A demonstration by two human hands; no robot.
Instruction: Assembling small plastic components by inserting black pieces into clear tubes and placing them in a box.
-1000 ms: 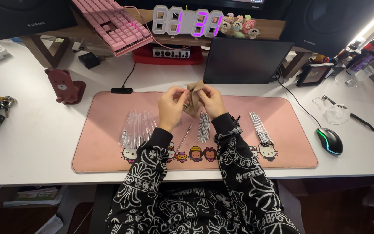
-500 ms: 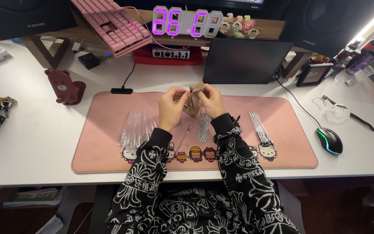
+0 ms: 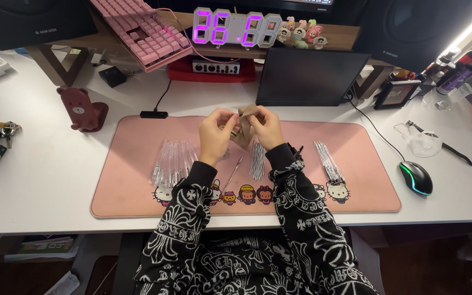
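Observation:
Both my hands are raised together over the pink desk mat [image 3: 127,186]. My left hand [image 3: 216,135] and my right hand [image 3: 265,127] pinch a small brownish piece [image 3: 243,129] between their fingertips; what it is I cannot make out. On the mat lie a pile of clear plastic tubes [image 3: 172,163] at the left, a smaller bundle of thin clear rods [image 3: 257,160] under my right wrist, and another bundle [image 3: 328,161] at the right. A single thin rod [image 3: 231,173] lies slanted between my forearms.
A dark tablet screen [image 3: 310,76] stands behind the mat, with a glowing digital clock [image 3: 233,27] and pink keyboard [image 3: 137,33] on a shelf. A brown bear-shaped stand [image 3: 82,109] sits at left, a lit mouse [image 3: 416,177] at right.
My hands have stayed in the same place, with only small finger movements on the brownish piece. The clock digits have changed.

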